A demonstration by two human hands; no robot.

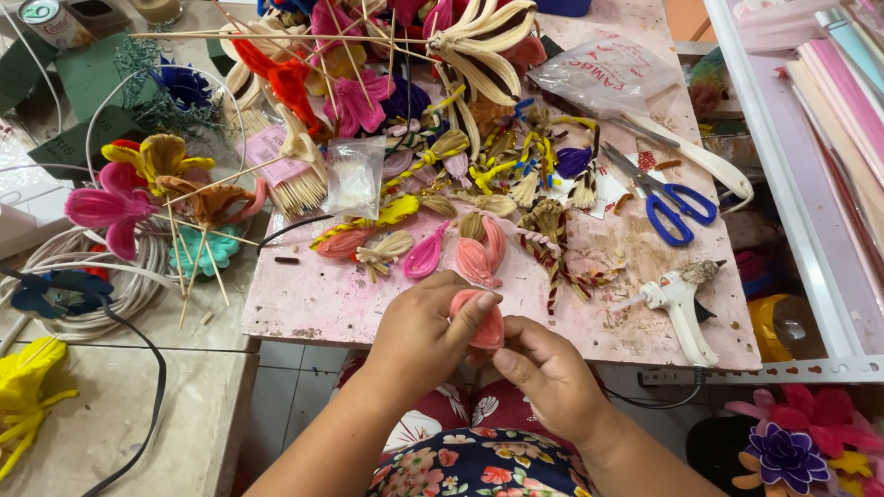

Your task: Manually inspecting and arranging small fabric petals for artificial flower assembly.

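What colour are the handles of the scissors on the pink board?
Blue; the scissors show clearly in the head view, right of the petals.

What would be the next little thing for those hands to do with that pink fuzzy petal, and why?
Probably set it down beside the finished pink petals on the pink board. The left hand pinches the pink petal with the thumb across it, the right hand pinches its lower end, and it already looks like a closed loop, much like those lying just above. Whether its end is fully twisted is hidden.
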